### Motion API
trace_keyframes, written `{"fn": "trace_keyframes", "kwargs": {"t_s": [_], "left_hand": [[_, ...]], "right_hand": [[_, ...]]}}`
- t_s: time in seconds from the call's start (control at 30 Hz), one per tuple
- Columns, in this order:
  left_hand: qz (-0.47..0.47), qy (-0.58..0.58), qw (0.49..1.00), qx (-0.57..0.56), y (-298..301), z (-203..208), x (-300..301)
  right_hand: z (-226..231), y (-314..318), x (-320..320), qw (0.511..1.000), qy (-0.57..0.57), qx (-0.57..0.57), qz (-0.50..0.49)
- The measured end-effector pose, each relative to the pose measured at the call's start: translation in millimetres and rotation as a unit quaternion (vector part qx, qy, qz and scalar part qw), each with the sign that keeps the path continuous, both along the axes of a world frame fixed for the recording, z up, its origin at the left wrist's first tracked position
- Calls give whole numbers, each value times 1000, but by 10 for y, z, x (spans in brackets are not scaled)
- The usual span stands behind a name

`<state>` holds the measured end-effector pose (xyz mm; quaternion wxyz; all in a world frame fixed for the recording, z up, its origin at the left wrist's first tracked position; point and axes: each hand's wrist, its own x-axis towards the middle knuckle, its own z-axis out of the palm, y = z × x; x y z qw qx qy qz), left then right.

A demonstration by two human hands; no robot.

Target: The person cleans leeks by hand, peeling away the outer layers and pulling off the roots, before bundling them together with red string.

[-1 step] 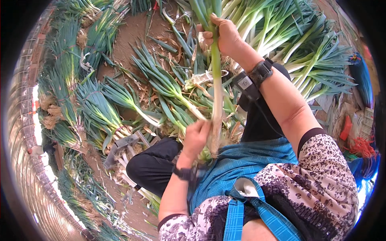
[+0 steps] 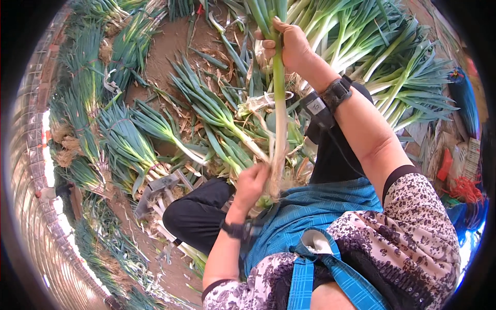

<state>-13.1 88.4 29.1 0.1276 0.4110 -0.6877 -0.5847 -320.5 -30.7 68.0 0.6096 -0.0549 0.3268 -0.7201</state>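
In front of my lap a long spring onion (image 2: 280, 111) hangs almost upright, green leaves at the top, white stalk and whiskery roots at the bottom. My right hand (image 2: 292, 45) is wrapped round its green part just below where the leaves fan out. Lower down, my left hand (image 2: 251, 182) is closed beside the stalk's root end. A pale strip of outer skin (image 2: 270, 147) stands off the stalk and runs down to the left fingers, which pinch it. Loose spring onions (image 2: 222, 116) lie just beyond my left hand.
Many cleaned spring onions (image 2: 356, 31) are heaped at the far right. Tied bundles (image 2: 121, 132) lie on the soil at the left. A metal frame (image 2: 150, 194) stands by my left knee. Red string (image 2: 465, 190) lies at the right, and trimmed leaves cover the ground ahead.
The skin strip now stands further from the stalk, beside my left hand. That hand has shifted slightly down and left. My right hand keeps its hold, almost unmoved.
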Motion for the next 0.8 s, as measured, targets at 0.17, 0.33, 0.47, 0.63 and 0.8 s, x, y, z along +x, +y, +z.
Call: {"fn": "trace_keyframes", "kwargs": {"t_s": [0.17, 0.33, 0.47, 0.63, 0.8], "left_hand": [[-33, -112, 980, -163, -239, 54, 294], [43, 203, 973, 103, -446, 293, -532], [-11, 289, 819, 496, -417, -128, -614], [-4, 304, 765, 567, -138, -462, -559], [-47, 115, 882, 455, 65, -891, -136]], "right_hand": [[-6, 25, 31, 1000, 15, -20, -11], [-91, 57, 349, 995, -41, -66, 58], [-116, 50, 381, 992, -55, -74, 88], [-199, 100, 174, 990, -69, -98, 77], [-76, 17, -288, 999, 10, -9, -46]]}}
